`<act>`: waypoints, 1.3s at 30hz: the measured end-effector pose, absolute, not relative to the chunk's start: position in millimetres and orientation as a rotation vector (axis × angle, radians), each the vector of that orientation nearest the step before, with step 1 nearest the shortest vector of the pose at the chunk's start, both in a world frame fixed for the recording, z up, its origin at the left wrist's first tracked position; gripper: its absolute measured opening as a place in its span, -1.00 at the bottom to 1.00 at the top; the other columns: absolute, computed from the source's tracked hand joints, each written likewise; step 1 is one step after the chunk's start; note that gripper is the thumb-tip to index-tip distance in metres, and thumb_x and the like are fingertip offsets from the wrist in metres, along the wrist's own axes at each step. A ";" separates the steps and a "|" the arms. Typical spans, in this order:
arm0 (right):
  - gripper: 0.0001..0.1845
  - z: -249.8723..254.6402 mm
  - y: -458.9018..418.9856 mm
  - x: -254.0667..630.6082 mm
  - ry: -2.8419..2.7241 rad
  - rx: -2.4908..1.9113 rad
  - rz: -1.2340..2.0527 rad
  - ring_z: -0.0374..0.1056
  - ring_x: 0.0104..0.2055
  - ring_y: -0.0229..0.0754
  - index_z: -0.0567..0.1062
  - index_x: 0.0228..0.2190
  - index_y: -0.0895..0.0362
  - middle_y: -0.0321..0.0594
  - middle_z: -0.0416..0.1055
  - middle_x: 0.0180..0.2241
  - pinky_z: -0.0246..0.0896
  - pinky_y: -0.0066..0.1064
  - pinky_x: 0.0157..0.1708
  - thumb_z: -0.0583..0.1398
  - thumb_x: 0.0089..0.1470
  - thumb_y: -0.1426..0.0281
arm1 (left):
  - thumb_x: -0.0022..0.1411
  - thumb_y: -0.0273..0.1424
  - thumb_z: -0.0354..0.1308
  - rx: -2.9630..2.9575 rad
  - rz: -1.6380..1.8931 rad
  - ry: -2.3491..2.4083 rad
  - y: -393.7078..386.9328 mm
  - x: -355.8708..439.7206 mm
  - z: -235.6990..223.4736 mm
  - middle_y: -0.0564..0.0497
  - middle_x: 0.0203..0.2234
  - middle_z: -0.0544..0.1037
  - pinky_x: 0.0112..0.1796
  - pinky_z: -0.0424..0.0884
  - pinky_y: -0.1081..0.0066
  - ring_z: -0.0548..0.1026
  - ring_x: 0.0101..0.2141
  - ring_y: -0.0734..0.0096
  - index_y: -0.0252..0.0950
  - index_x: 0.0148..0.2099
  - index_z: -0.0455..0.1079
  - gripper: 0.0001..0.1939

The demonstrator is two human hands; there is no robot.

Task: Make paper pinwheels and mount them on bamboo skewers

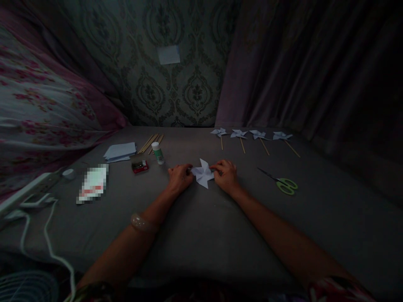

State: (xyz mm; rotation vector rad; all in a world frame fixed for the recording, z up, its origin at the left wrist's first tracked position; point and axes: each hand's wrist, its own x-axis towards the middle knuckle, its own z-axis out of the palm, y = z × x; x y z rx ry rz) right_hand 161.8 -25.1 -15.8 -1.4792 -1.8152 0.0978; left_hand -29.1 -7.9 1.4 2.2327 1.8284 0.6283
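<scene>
A white paper pinwheel [203,173] lies between my hands at the middle of the table, its folded blades spread and no stick showing under it. My left hand [181,178] pinches the blade on its left side. On the opposite side, the thumb and fingers of my right hand [225,174] are closed on another blade. A glue stick [158,153] with a white cap stands upright beyond my left hand, and next to it is a small open red box [139,165] with tiny contents I cannot make out.
Several finished pinwheels on sticks [239,135] lie along the back right. Green-handled scissors [286,186] rest at right. Loose wooden sticks [151,144] and a stack of white paper [120,151] are at the back left. A power strip [31,193] with white cables occupies the left edge.
</scene>
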 end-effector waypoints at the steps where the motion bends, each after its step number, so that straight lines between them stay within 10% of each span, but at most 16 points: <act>1: -0.66 -14.2 -28.1 160.3 -1.891 -1.452 0.080 0.26 -0.11 -0.08 0.62 -0.32 0.04 -0.15 0.43 -0.26 0.02 -0.20 -0.08 0.10 0.00 0.56 | 0.10 -0.41 0.07 2.226 0.618 1.828 -9.0 -28.2 1.9 -0.10 -0.28 0.60 -0.07 0.23 0.10 0.47 -0.13 0.09 -0.27 0.01 0.46 -0.60; 25: -0.64 -8.6 -31.5 153.9 -2.291 -1.442 0.012 0.18 -0.06 -0.04 0.57 -0.17 0.05 -0.10 0.40 -0.16 -0.07 -0.14 -0.06 0.08 0.08 0.54 | 0.16 -0.40 0.08 2.218 0.650 1.716 -10.1 -24.8 1.5 -0.06 -0.24 0.58 -0.07 0.23 0.11 0.45 -0.14 0.15 -0.17 0.04 0.43 -0.62; 39: -0.66 -18.1 -18.3 164.1 -1.599 -1.521 0.133 0.31 -0.09 -0.09 0.59 -0.30 0.07 -0.18 0.49 -0.22 0.05 -0.21 -0.02 0.06 0.01 0.55 | 0.12 -0.49 0.04 2.128 0.634 1.681 -18.8 -16.4 15.2 -0.04 -0.38 0.61 -0.13 0.31 0.26 0.53 -0.28 0.24 -0.28 -0.02 0.47 -0.62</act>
